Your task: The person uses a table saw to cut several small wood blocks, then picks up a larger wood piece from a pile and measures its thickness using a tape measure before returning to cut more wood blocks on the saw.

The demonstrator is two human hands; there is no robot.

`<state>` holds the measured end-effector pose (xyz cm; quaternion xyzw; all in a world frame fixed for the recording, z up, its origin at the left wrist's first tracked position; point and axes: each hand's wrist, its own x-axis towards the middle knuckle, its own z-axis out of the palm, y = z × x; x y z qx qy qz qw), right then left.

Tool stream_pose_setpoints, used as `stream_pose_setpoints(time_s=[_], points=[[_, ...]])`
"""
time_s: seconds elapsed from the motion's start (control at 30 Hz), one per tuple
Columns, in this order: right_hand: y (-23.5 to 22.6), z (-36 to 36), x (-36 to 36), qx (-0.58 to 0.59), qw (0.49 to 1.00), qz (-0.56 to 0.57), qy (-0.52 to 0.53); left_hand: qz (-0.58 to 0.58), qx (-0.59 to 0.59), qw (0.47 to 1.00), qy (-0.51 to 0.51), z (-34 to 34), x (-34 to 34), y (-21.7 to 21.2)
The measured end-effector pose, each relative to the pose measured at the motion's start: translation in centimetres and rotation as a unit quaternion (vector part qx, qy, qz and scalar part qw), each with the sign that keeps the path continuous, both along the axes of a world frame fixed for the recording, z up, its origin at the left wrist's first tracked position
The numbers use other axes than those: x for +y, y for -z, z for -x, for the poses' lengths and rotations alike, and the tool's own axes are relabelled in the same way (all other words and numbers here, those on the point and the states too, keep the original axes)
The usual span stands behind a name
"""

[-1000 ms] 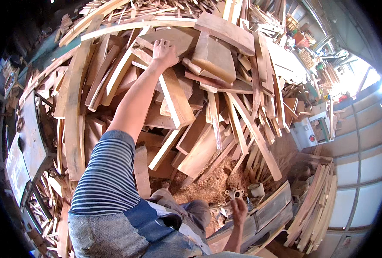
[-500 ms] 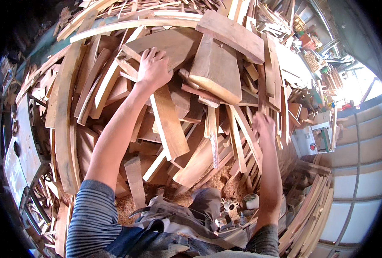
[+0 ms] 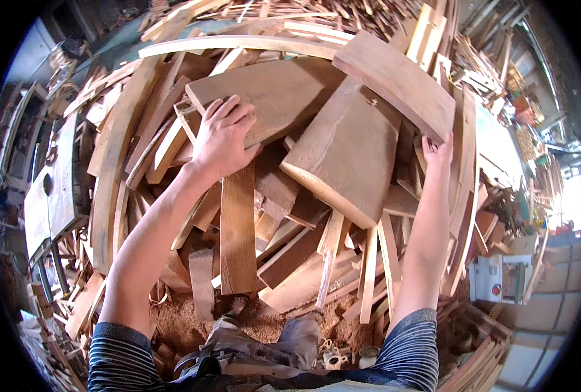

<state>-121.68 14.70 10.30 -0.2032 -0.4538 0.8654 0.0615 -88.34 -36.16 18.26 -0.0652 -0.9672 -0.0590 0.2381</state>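
My left hand (image 3: 225, 137) lies on the left end of a wide wooden board (image 3: 271, 88), its fingers stretched over the top face. Just below that hand, a narrower plank (image 3: 238, 235) slopes toward me. My right hand (image 3: 438, 150) is closed at the near right corner of a thick rectangular board (image 3: 398, 81), which rests across the upper end of another board. That one, a broad slab (image 3: 346, 150) with a pale near edge, sits between my two hands.
A heap of offcuts and long strips surrounds the boards, with a long pale strip (image 3: 245, 44) across the back. Sawdust (image 3: 186, 326) covers the ground by my feet. A metal-topped machine table (image 3: 49, 202) stands left; a pale machine (image 3: 499, 277) stands right.
My right hand has moved up and away from me, from above the loose strips to the thick board's corner. My left hand now lies flatter on the wide board. The view has shifted.
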Motion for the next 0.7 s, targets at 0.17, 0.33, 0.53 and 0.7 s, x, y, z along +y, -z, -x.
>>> stream_pose_setpoints(time_s=[0.17,0.33,0.53,0.7], points=[[0.1,2.4,4.4,-0.007,0.998,0.065,-0.015,-0.005,0.010,1.000,0.014,0.7,1.0,0.2],[-0.6,-9.8,-4.2,0.040,0.996,0.079,-0.029,0.020,-0.004,1.000,-0.008,-0.5,-0.6,0.2],[-9.1,-32.8,-5.4,0.052,0.992,-0.006,0.112,0.037,-0.005,0.999,-0.009,-0.2,-0.2,0.2],[-12.3,-52.3,-9.0,0.085,0.976,-0.092,0.177,0.029,-0.052,0.998,-0.007,-0.8,-1.4,-0.6]])
